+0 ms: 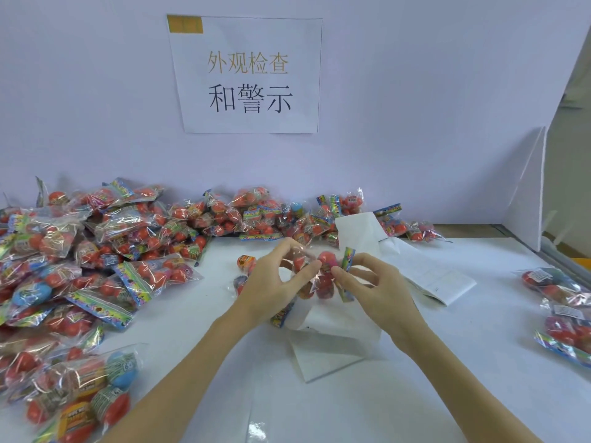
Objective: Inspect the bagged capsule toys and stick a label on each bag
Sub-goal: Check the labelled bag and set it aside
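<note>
You have one bag of capsule toys [315,276] up between both hands, just above the white desk [463,362], so this reads as the inspection step, possibly with a label going on, though I cannot make out a label at your fingertips. Your left hand [275,282] pinches the clear film on the bag's left side, thumb and forefinger closed on it, the other fingers curled loosely. Your right hand [367,282] pinches the right side next to the colourful header card [347,259], which stands on edge. Keep both pinches on the film, not on the capsules, so the bag stays taut and you can see through it. Turn it slowly and look at each red capsule, the seal and the header before you commit to anything. If a label goes on next, pick a flat stretch of film, lay it down from one edge and smooth outward so it does not wrinkle. The white backing paper [425,266] trails across the desk just behind and under your hands, handy for the next one. The unchecked pile [96,251] sits on your left, and a few bags [559,298] lie well apart on your right, likely the finished ones; keep those groups separate.
</note>
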`<state>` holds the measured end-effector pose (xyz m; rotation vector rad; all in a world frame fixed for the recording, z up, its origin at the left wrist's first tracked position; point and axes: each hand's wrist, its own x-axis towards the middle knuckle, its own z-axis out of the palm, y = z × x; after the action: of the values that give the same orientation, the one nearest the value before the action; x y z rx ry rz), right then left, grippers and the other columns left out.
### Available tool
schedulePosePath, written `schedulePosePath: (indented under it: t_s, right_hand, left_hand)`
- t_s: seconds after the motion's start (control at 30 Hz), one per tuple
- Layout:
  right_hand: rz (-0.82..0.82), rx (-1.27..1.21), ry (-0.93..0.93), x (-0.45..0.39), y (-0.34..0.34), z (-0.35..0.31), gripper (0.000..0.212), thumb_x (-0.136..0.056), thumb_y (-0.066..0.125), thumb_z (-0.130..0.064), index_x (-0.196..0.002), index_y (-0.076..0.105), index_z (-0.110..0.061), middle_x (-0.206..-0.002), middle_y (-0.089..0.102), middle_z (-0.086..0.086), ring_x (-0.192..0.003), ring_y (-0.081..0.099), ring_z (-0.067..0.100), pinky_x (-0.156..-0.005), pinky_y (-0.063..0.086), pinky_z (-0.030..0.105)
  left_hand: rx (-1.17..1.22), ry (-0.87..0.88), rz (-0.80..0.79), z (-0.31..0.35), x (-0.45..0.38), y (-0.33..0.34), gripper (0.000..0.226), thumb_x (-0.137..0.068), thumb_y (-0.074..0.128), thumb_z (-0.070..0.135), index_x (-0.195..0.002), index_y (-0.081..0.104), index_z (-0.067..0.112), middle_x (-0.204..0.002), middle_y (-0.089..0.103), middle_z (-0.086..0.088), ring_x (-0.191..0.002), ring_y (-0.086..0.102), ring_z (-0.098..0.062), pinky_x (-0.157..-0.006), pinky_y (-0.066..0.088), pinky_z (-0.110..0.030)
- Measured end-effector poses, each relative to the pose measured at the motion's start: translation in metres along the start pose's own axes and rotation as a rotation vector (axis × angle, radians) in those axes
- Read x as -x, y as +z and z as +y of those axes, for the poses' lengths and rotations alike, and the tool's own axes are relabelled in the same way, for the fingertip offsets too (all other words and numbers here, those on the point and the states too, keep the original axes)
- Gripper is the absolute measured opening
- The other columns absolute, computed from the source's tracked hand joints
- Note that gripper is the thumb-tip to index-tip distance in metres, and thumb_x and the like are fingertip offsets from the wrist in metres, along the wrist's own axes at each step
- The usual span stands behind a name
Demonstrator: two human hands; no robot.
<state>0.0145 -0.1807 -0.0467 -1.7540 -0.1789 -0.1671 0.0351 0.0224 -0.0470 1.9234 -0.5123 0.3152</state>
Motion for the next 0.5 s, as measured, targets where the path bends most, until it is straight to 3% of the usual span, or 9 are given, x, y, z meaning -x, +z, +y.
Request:
schedulePosePath:
  t_s: [0.07,0.13,0.2,0.27,0.33,0.43,0.5]
  right_hand:
    - [0.067,0.109,-0.048,0.000,0.002,0.000,0.014,-0.097,0.072,-0.030,-0.091,0.073,-0.018,-0.089,0.077,-0.009,-0.090,0.072,0.004,-0.075,0.057,0.026]
    - [0.100,0.121,-0.073,0.000,0.003,0.000,0.022,-0.101,0.068,-0.026,-0.081,0.068,-0.015,-0.077,0.073,-0.004,-0.075,0.067,0.011,-0.072,0.054,0.033]
    - [0.096,0.084,-0.085,-0.001,0.003,-0.001,0.018,-0.103,0.064,-0.020,-0.086,0.069,-0.016,-0.082,0.074,0.000,-0.078,0.070,0.019,-0.078,0.059,0.041]
    - [0.077,0.033,-0.098,-0.001,0.002,-0.003,0.011,-0.103,0.064,-0.020,-0.100,0.074,-0.016,-0.089,0.077,0.004,-0.082,0.074,0.022,-0.082,0.062,0.046]
    - [0.072,0.057,-0.127,0.000,0.002,-0.004,0.014,-0.100,0.067,-0.026,-0.102,0.079,-0.018,-0.087,0.078,0.002,-0.081,0.074,0.023,-0.080,0.063,0.046]
    - [0.133,0.103,-0.140,-0.001,-0.001,-0.001,0.022,-0.100,0.067,-0.030,-0.089,0.082,-0.018,-0.079,0.076,0.007,-0.081,0.071,0.037,-0.077,0.057,0.046]
    - [0.156,0.025,-0.101,-0.004,-0.004,-0.001,0.024,-0.102,0.066,-0.030,-0.086,0.083,-0.023,-0.080,0.078,0.005,-0.082,0.073,0.033,-0.075,0.058,0.042]
  left_hand:
    - [0.107,-0.052,0.014,0.002,-0.002,-0.001,0.032,-0.092,0.066,0.045,-0.096,0.068,0.014,-0.084,0.073,0.004,-0.080,0.070,-0.010,-0.072,0.048,-0.014]
    - [0.190,-0.106,0.015,0.004,-0.003,-0.003,0.033,-0.094,0.063,0.043,-0.096,0.071,0.012,-0.083,0.075,0.003,-0.073,0.070,-0.006,-0.068,0.053,-0.016]
    - [0.225,-0.123,0.032,0.005,-0.003,-0.004,0.021,-0.098,0.063,0.035,-0.097,0.074,0.017,-0.086,0.076,0.004,-0.077,0.070,-0.006,-0.072,0.054,-0.018]
    - [0.248,-0.134,0.025,0.005,-0.003,-0.005,0.011,-0.100,0.066,0.025,-0.102,0.075,0.018,-0.089,0.078,0.001,-0.069,0.069,-0.004,-0.065,0.051,-0.015]
    - [0.270,-0.156,0.013,0.007,-0.002,-0.003,0.006,-0.099,0.070,0.021,-0.101,0.075,0.019,-0.090,0.079,-0.004,-0.063,0.070,-0.005,-0.063,0.052,-0.017]
    - [0.338,-0.207,0.030,0.011,-0.004,-0.003,0.008,-0.094,0.075,0.019,-0.088,0.075,0.014,-0.097,0.080,-0.003,-0.092,0.075,-0.019,-0.087,0.057,-0.034]
    - [0.430,-0.255,-0.005,0.016,-0.006,-0.004,0.015,-0.091,0.075,0.023,-0.088,0.075,0.009,-0.105,0.080,-0.001,-0.098,0.073,-0.022,-0.086,0.059,-0.029]
